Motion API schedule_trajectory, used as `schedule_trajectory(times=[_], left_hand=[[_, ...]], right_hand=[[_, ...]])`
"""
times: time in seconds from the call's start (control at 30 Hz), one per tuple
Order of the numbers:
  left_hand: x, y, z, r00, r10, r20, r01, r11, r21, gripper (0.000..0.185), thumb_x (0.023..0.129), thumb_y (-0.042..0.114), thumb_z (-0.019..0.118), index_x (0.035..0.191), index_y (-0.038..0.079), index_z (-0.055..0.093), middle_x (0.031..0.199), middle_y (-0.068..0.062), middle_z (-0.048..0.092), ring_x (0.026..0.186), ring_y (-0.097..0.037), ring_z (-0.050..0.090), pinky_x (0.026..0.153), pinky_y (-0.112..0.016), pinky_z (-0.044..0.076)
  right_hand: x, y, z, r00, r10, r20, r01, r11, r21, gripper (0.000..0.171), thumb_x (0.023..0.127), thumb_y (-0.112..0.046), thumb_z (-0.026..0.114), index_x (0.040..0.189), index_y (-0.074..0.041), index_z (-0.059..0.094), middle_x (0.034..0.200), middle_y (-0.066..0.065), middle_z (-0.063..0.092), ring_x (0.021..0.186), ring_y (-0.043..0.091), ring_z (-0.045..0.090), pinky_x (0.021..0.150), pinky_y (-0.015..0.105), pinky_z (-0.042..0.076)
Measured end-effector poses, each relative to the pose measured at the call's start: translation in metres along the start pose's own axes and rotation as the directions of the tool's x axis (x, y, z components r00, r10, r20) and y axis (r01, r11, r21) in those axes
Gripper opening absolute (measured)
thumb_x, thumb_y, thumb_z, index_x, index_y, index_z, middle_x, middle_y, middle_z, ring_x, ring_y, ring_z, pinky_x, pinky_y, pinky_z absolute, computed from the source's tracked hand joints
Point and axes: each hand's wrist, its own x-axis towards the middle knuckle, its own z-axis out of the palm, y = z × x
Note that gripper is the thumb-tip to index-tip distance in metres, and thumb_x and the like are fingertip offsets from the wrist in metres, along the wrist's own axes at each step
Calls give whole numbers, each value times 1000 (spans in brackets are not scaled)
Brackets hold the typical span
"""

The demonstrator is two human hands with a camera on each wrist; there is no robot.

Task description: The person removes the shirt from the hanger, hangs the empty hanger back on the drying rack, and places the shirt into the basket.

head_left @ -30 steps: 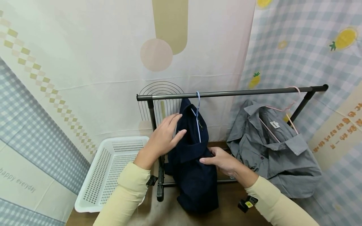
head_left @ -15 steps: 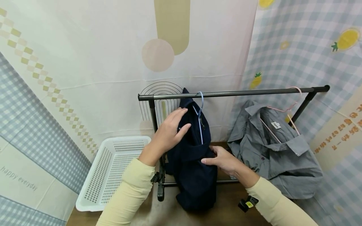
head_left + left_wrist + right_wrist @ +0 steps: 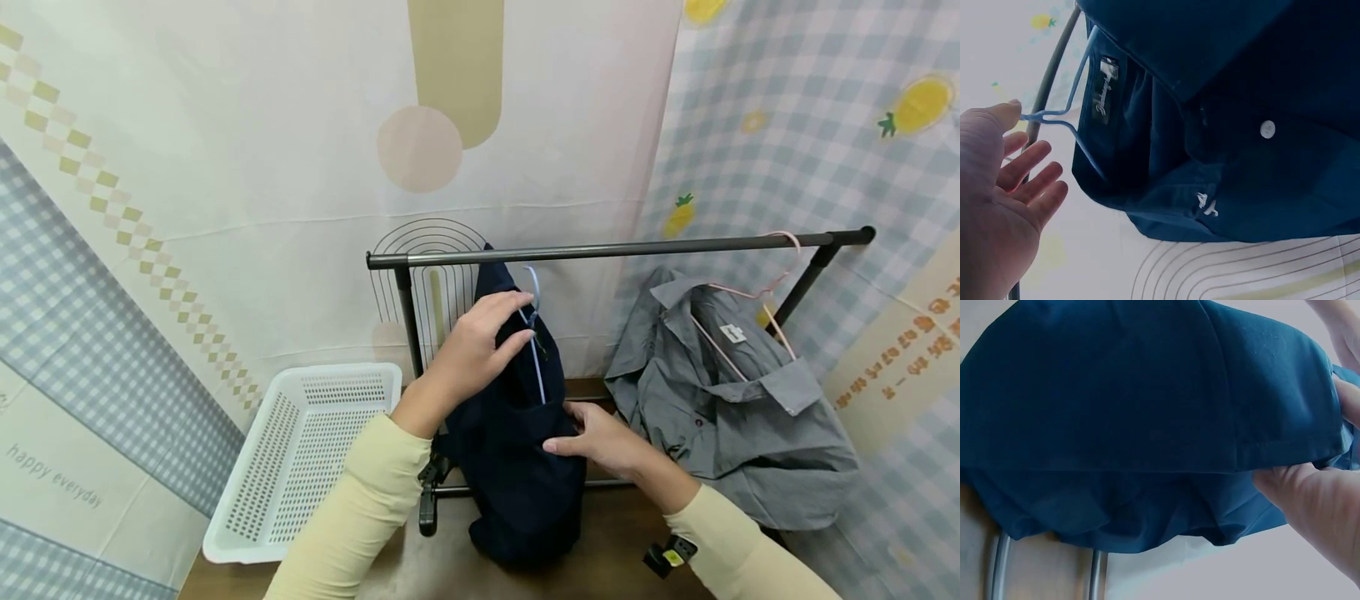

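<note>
A navy blue shirt [image 3: 525, 483] with a collar hangs on a light blue hanger [image 3: 537, 367]. My left hand [image 3: 480, 346] pinches the hanger at its neck between thumb and finger; in the left wrist view the other fingers are spread loosely below. The hanger's hook top shows just under the black rail [image 3: 637, 248], apart from it. My right hand [image 3: 607, 442] holds the shirt's right side, with its thumb on the front and its other fingers largely hidden behind the cloth. A white button [image 3: 1267, 129] and a neck label [image 3: 1105, 90] show in the left wrist view.
A grey shirt [image 3: 720, 417] hangs on a pink hanger [image 3: 780, 333] at the rail's right end. On the left a white perforated basket [image 3: 232, 500] stands on the brown surface. Patterned cloths [image 3: 300, 125] cover the walls.
My left hand has moved right and now pinches the hanger. The hook, on the rail before, has come off and sits lower. My right hand and the shirt have shifted slightly right and down.
</note>
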Motion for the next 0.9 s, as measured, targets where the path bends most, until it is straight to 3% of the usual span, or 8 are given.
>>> schedule_trajectory(times=[0.23,0.53,0.7,0.8,0.9], left_hand=[[1,4,12,993,121,-12,-122,991,-53,25,96,3,72,120,-3,71,121,-13,73,124,-29,66,109,-28,50],[-1,6,14,990,133,36,-132,990,-51,16,96,6,71,112,2,74,110,-7,77,103,-17,74,92,-19,56],[-2,8,15,989,140,40,-138,989,-54,15,97,7,71,111,4,75,108,-5,77,102,-16,74,91,-17,55],[-1,11,16,988,153,29,-151,987,-63,15,96,6,72,110,3,76,106,-6,77,101,-16,73,91,-17,55],[1,11,19,984,174,19,-173,983,-60,16,95,6,72,111,1,76,104,-7,77,99,-17,74,90,-18,56]], right_hand=[[-11,6,-5,1000,12,5,-12,997,-76,77,98,-20,72,153,16,32,147,31,52,124,27,62,96,28,55],[-26,14,-21,999,8,50,-4,996,-89,68,99,-17,70,147,18,38,132,22,64,109,17,69,89,31,59],[-35,12,-33,998,18,65,-9,990,-140,72,100,-19,68,152,17,31,137,24,61,113,12,66,92,27,57],[-39,11,-41,997,-23,72,37,981,-191,72,102,-17,66,155,13,28,146,29,53,120,7,63,96,23,53],[-42,8,-46,995,-68,67,82,967,-242,71,102,-15,65,158,8,27,154,31,44,134,17,56,103,24,50]])
